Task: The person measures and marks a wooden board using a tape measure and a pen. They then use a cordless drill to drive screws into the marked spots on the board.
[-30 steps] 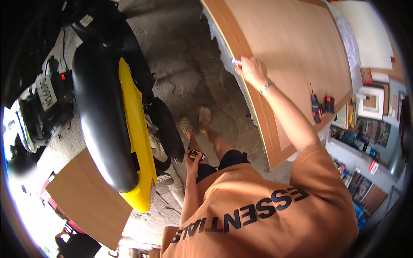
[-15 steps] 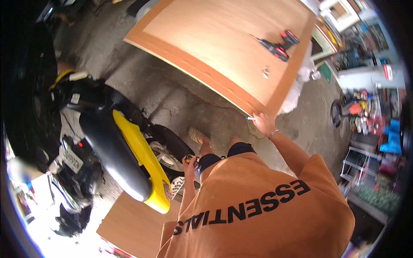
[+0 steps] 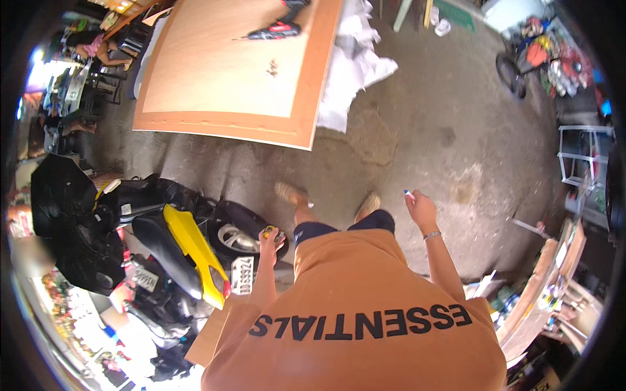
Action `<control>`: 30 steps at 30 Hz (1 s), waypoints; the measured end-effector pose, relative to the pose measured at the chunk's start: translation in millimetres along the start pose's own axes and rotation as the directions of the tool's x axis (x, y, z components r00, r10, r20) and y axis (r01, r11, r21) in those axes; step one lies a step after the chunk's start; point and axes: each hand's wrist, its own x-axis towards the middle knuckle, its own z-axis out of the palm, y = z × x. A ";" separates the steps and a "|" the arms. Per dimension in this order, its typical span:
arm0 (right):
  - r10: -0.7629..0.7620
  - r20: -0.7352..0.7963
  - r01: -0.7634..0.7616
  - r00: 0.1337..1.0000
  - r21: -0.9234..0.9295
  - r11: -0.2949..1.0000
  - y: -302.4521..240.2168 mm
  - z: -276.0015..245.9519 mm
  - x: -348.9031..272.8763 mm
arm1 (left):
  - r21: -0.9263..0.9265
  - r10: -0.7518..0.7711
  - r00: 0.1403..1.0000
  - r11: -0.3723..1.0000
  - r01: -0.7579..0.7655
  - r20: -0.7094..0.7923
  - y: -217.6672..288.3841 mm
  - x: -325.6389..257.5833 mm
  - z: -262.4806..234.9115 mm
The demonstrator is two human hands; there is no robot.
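Note:
In my left hand, fingers wrapped round it, is a small yellow-and-black tape measure, beside the motorbike's rear wheel. My right hand is raised over the floor to the right, pinching a white marker with a blue end. Ahead and to the left lies a large wooden panel with a darker border, apart from both hands. A black-and-red cordless drill rests on it, near a small pile of metal pieces too small to name.
A yellow-and-black motorbike stands close on my left. White crumpled sheeting hangs out beyond the panel's right edge. Farther right are a black ring-shaped wheel, a white metal frame and wooden boards. A person is far left.
My right hand has come away from the panel's corner, marker still held. My view has turned, and the panel now sits farther off to the left. The left hand keeps the tape measure.

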 end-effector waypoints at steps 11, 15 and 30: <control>0.427 0.305 -0.522 0.851 0.407 0.750 127.1 125.4 -99.8 | 0.402 -0.272 0.960 0.888 0.223 0.067 -39.1 -63.0 81.7; 0.560 0.356 -0.662 0.748 0.456 0.595 154.6 166.5 -152.7 | 0.663 -0.346 0.938 0.702 0.260 -0.003 -34.5 -37.8 117.6; 0.501 0.448 -0.671 0.740 0.438 0.598 209.0 177.7 -80.3 | 0.612 -0.136 0.874 0.763 -0.207 0.466 6.6 6.0 296.3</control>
